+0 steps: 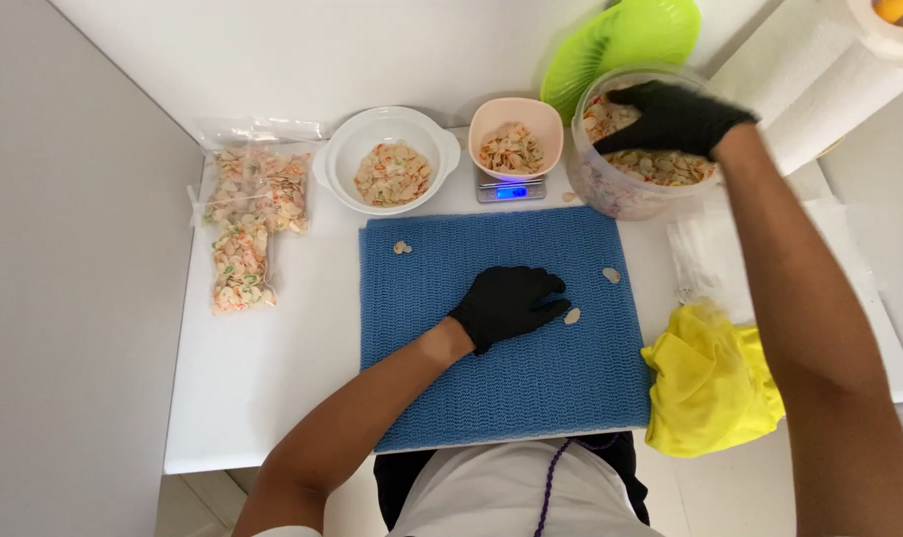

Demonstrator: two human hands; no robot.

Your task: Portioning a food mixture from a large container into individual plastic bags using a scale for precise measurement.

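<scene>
My left hand (508, 301), in a black glove, rests flat on a blue mat (471, 388) with fingers apart, next to a loose chip (572, 316). My right hand (672, 117), also in a black glove, reaches into a large clear container (610, 189) of coloured chips at the back right, fingers curled over the chips; what it grips is hidden. A small pink bowl (516, 119) of chips sits on a small scale (511, 189) with a blue lit display. A white bowl (352, 159) of chips stands to its left.
Two filled clear bags of chips (247, 224) lie at the left of the white table (262, 388). A green lid (620, 40) leans behind the container. A paper towel roll (829, 70), empty clear bags (715, 254) and a yellow cloth (710, 383) are at the right. Loose chips (402, 247) lie on the mat.
</scene>
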